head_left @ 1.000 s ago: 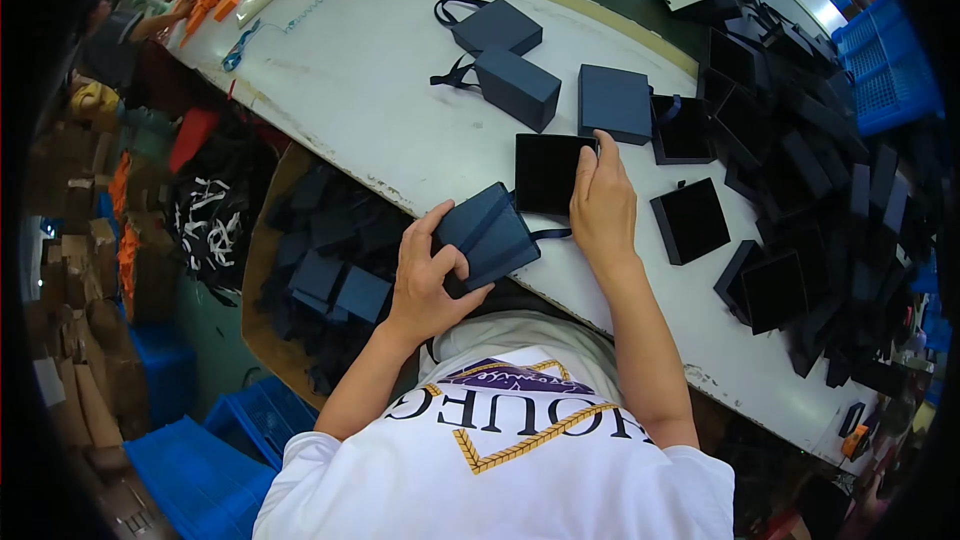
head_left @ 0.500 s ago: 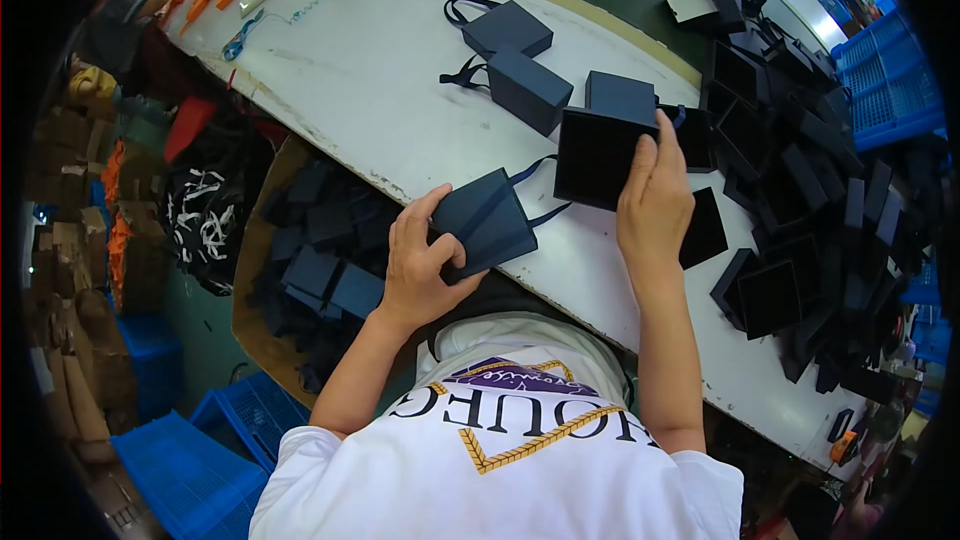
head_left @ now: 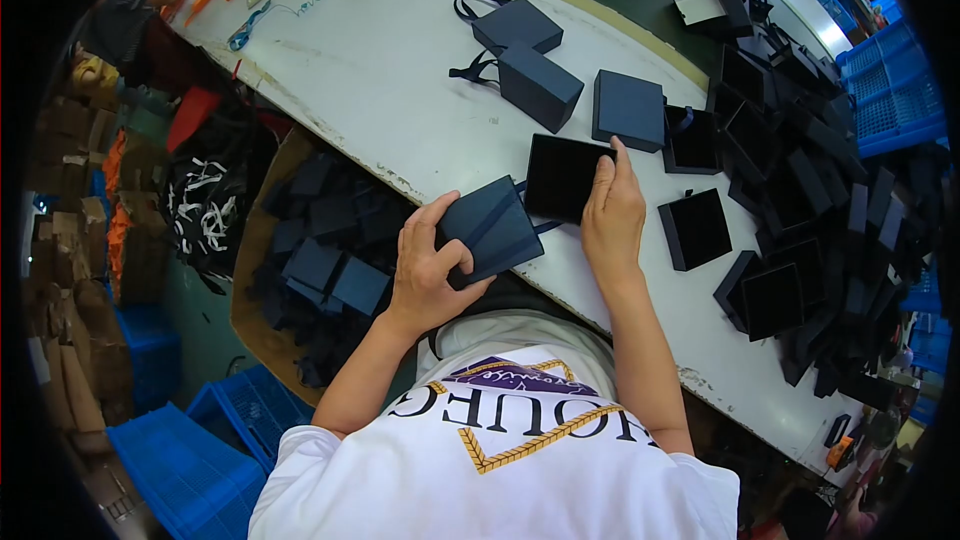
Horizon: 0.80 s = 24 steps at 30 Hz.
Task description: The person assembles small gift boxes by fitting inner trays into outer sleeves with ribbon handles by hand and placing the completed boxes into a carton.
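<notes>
My left hand grips a dark blue box cover, with a dark ribbon running diagonally across it. My right hand holds a box tray by its right side; its black inside faces up. The tray stands close beside the cover's right edge, and ribbon ends show between the two. Whether cover and tray touch, I cannot tell. Just beyond my right hand lies a closed blue box. To its right are an open black tray and another black tray.
Two blue boxes with ribbon loops lie on the white table. A heap of black trays covers its right side. Below the left edge stands a carton of blue boxes. Blue crates stand lower left.
My right hand has moved left and toward me with the tray, bringing it up to the cover. The blue box and the black tray behind it are now more exposed. My left hand stays nearly still.
</notes>
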Each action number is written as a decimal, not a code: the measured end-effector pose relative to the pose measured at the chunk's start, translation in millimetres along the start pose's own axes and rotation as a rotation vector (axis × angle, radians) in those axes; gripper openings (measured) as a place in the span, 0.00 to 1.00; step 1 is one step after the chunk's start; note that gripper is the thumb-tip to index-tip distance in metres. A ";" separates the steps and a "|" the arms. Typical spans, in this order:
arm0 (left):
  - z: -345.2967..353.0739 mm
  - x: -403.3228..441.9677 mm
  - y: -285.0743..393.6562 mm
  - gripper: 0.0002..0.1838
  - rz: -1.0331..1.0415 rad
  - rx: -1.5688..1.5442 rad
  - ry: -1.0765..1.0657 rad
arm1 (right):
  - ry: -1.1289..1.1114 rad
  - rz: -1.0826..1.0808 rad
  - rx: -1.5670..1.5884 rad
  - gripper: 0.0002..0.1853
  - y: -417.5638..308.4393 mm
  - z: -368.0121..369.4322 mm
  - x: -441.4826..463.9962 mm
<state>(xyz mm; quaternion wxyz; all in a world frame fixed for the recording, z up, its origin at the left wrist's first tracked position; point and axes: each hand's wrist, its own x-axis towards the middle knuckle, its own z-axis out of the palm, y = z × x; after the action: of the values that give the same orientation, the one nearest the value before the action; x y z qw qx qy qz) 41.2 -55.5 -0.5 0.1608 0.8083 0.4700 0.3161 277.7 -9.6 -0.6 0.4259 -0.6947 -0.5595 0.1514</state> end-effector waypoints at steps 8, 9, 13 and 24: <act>-5.4 3.1 -15.3 0.23 0.024 -0.058 -0.073 | -0.318 -0.100 0.002 0.20 11.8 -18.8 -7.5; -6.4 4.4 -15.8 0.24 0.023 -0.095 -0.102 | -0.389 -0.064 -0.006 0.20 13.3 -23.5 -3.7; 6.5 2.3 -17.3 0.28 0.035 -0.149 -0.130 | -0.549 0.058 -0.033 0.25 7.8 -28.7 -1.3; 46.4 -9.1 0.7 0.39 -0.045 -0.290 0.113 | -0.724 0.260 0.629 0.37 -29.6 10.5 -35.5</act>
<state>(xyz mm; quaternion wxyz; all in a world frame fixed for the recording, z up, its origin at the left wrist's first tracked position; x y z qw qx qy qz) 69.1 -62.0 -38.1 0.2560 0.7467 0.4458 0.4220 239.6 -37.0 6.3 0.3708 -0.4995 -0.5075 0.5962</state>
